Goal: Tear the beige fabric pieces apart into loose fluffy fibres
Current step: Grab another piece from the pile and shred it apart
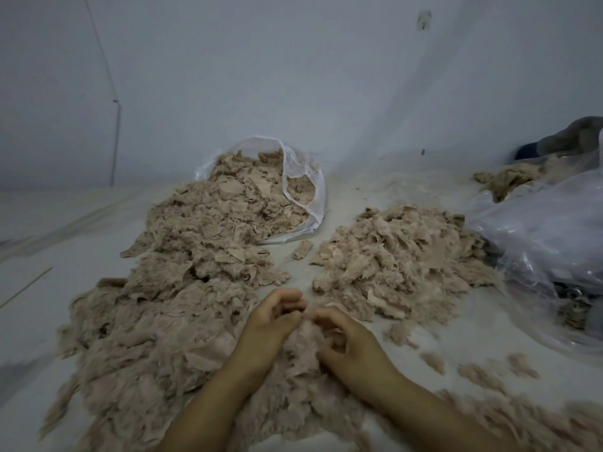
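Note:
My left hand (272,324) and my right hand (349,340) meet low in the middle of the view, fingers curled, both pinching one small beige fabric piece (308,316) between the fingertips. Under them lies a soft mound of loose fluffy fibres (303,380). A long beige heap of fabric pieces (182,282) runs from the left foreground back into an open clear plastic bag (303,177). A second pile of beige pieces (401,259) sits just right of my hands.
A crumpled clear plastic sheet or bag (548,236) lies at the right, with more beige scraps (509,181) and dark cloth (571,138) behind it. Small fibre tufts (476,373) dot the pale floor at the right. A blue-grey wall rises behind everything.

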Demonstrator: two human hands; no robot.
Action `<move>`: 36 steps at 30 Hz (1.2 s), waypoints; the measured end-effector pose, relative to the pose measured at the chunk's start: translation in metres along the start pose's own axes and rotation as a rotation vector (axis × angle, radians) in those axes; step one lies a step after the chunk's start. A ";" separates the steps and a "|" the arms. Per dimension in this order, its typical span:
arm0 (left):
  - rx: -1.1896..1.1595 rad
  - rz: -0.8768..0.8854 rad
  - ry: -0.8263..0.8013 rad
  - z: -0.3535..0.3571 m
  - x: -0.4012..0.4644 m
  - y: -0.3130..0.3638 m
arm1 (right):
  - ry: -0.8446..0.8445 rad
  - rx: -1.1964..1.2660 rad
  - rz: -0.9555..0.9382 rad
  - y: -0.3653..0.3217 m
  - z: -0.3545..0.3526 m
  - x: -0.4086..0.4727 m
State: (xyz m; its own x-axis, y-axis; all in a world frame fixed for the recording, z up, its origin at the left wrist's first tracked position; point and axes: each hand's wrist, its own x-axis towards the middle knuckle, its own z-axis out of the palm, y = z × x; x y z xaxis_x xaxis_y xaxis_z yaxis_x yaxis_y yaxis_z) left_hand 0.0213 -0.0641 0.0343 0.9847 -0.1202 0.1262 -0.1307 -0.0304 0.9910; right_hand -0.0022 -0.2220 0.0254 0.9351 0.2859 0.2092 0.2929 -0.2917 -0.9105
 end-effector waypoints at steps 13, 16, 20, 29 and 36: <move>0.047 0.014 -0.237 0.007 -0.008 -0.004 | 0.169 0.215 0.010 -0.001 -0.006 -0.002; 0.436 0.116 -0.125 0.009 -0.006 -0.007 | 0.264 0.528 0.181 0.003 -0.013 0.001; 0.578 0.258 -0.048 0.007 -0.005 -0.007 | 0.241 0.643 0.290 0.006 -0.017 0.000; 0.368 0.192 -0.125 0.008 -0.007 -0.006 | 0.218 0.479 0.226 0.002 -0.011 -0.003; 0.344 0.182 -0.048 0.008 -0.005 -0.007 | 0.242 0.489 0.296 0.009 -0.013 0.001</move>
State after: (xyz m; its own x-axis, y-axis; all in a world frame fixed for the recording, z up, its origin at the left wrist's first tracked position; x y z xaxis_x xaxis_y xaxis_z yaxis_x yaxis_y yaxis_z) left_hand 0.0159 -0.0713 0.0267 0.9363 -0.2005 0.2884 -0.3421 -0.3342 0.8782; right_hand 0.0037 -0.2364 0.0226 0.9982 0.0254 -0.0545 -0.0575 0.1412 -0.9883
